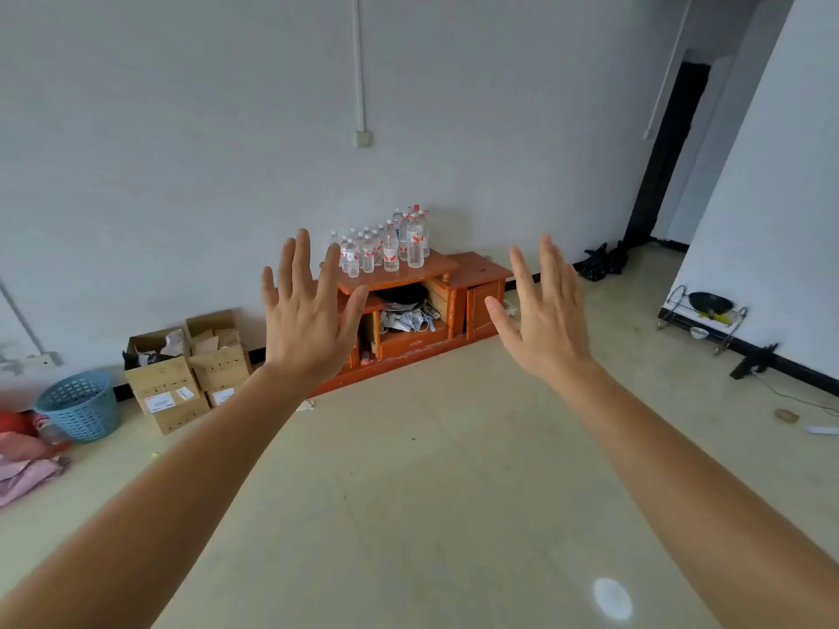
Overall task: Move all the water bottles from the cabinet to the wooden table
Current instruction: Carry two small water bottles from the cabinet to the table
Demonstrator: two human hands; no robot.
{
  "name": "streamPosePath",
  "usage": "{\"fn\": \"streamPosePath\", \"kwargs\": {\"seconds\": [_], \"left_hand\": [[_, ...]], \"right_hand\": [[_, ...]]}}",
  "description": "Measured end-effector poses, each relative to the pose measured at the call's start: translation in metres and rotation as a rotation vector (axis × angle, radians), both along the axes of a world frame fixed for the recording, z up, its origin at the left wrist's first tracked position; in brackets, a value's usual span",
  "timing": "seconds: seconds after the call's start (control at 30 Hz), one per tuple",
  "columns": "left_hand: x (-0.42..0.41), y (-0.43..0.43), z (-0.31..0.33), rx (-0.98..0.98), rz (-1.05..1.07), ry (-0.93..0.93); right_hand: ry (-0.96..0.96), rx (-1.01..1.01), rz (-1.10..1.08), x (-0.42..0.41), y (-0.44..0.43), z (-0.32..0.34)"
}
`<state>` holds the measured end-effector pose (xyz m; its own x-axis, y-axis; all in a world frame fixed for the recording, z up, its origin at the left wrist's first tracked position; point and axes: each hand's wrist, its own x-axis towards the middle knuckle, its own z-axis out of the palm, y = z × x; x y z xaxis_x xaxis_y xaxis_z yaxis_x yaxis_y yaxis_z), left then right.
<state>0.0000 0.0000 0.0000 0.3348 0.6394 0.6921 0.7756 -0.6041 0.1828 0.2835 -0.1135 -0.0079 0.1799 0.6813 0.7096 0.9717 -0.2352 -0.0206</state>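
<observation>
The room is plain, with a white-painted wall [181, 152] and a pale, glossy beige floor [431, 469] that catches a round spot of light [612, 599] close to the person. Both bare arms are stretched forward. The left hand [304, 311] and the right hand [545, 311] are raised with fingers straight and spread wide. Neither holds nor touches anything.

Against the far wall stands a low orange-brown wooden cabinet [479, 267]. A cluster of clear plastic water bottles [386, 247] with red-and-white labels stands upright on its raised top, smaller ones to the left and taller ones to the right. They are well apart from both hands. The open shelf beneath them is crammed with papers and dark clutter.

Left of the cabinet sit open brown cardboard boxes [181, 370]. Beyond them is a blue plastic lattice basket [79, 404], with a heap of pink and red cloth [22, 465] beside it at the picture's edge. A white conduit [358, 61] runs down the wall to a small box above the bottles. To the right a dark doorway [667, 152] opens, with black bags [604, 261] on the floor near it. Along the right-hand wall a wire rack [701, 320] holds a black pan, and a thin cable trails across the floor nearby.
</observation>
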Motion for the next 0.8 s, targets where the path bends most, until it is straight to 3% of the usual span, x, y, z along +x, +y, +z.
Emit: {"fn": "streamPosePath", "kwargs": {"seconds": [0.3, 0.5, 0.8], "left_hand": [[0.089, 0.213, -0.056, -0.097, 0.1, 0.149], [0.17, 0.359, -0.079, -0.285, 0.177, 0.246], [0.206, 0.557, -0.09, -0.291, 0.184, 0.155]], "right_hand": [[0.024, -0.042, 0.016, 0.098, 0.196, -0.056], [0.128, -0.162, 0.063, 0.169, 0.354, -0.09], [0.179, -0.256, 0.174, 0.216, 0.594, -0.09]]}}
